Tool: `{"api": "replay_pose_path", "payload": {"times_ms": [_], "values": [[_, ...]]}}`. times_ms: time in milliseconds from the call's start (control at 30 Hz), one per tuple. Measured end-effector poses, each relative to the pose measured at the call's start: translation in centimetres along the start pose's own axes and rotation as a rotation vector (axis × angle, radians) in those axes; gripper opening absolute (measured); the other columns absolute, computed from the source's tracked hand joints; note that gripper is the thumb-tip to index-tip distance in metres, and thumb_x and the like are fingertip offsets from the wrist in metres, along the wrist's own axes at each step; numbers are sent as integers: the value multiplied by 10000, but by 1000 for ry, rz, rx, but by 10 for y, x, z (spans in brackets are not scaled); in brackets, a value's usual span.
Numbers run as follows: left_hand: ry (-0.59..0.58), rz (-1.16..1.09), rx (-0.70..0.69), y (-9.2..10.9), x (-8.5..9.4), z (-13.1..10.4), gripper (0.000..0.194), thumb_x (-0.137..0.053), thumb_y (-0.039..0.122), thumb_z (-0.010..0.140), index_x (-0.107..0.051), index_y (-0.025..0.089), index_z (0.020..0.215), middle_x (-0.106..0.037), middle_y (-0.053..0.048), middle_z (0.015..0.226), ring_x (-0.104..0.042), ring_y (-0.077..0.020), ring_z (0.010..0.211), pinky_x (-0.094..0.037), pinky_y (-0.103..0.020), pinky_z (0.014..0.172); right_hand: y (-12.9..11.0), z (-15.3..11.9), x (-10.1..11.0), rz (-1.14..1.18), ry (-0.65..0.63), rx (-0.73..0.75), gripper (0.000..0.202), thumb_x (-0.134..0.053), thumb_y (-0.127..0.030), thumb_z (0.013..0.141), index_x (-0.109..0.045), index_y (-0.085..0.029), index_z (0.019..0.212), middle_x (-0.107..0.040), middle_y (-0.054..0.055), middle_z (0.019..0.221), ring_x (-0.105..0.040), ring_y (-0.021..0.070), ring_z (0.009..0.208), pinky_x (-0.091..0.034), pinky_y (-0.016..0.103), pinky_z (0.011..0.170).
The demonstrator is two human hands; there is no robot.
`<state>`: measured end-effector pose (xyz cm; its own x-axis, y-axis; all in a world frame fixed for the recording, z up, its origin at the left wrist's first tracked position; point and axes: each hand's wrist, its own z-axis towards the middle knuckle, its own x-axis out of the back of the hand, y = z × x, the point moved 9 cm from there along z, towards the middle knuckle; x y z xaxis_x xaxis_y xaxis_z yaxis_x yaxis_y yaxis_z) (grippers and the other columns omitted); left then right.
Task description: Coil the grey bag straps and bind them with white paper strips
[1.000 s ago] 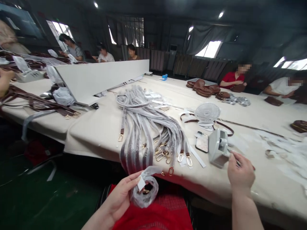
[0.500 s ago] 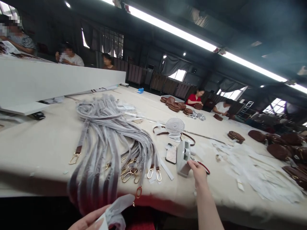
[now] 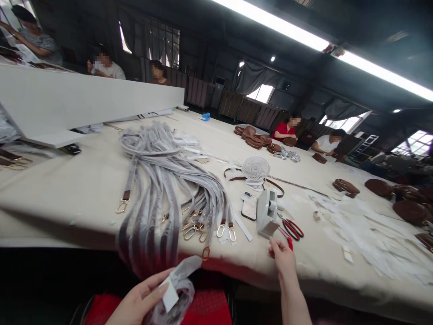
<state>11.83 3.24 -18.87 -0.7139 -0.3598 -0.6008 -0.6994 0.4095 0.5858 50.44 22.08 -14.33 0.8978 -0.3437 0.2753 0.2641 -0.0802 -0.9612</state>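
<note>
The cream-covered tabletop bears a heap of film-wrapped straps, brown beneath translucent grey, with gold-toned clips. Near the front of a pale tape dispenser, the right hand has its fingertips drawn together, any item between them indiscernible. Before the tabletop's near edge, the left hand grips a coiled strap in cloudy, wrinkled film, a white label under the thumb, any lettering unreadable.

texts, labels, brands: none legible | numbers: none legible | signs: none legible
</note>
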Motion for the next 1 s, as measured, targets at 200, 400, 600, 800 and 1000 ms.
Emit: {"api": "replay_pose_path", "payload": {"times_ms": [200,400,600,800,1000], "values": [[108,126,-156,-8,-9,-5,626,-888,452,574,-724,127,1083,-767,-126,981,-695,-254,913,-523,-324,841,-21,-79,-83,38,-406,-29,437,-728,-614,699,-656,-185,727,-581,-9,553,-516,151,535,-459,285,542],[158,232,-265,-9,-12,-7,513,-809,378,668,-709,124,1102,-749,-131,1060,-677,-258,937,-502,-346,869,-42,-192,-165,130,-964,-159,385,-694,-552,796,-636,-177,728,-571,-23,527,-484,117,492,-409,240,509],[211,224,-348,1,-7,-13,458,-764,344,720,-697,122,1115,-747,-134,1064,-676,-262,961,-507,-349,874,-32,-231,-181,166,-1113,-293,413,-702,-563,785,-617,-169,697,-572,-28,518,-427,89,449,-342,215,471],[237,217,-347,2,-1,-12,479,-776,355,716,-694,119,1125,-734,-146,1100,-674,-262,975,-505,-358,896,-17,-232,-182,121,-1086,-328,456,-721,-604,741,-607,-168,671,-549,-38,482,-397,80,418,-322,209,451],[211,223,-348,2,-4,-10,465,-754,345,733,-690,119,1134,-727,-145,1123,-665,-273,1008,-503,-365,909,-6,-230,-186,35,-1057,-308,503,-693,-639,741,-529,-184,600,-489,-59,422,-338,71,373,-251,211,417]]}}
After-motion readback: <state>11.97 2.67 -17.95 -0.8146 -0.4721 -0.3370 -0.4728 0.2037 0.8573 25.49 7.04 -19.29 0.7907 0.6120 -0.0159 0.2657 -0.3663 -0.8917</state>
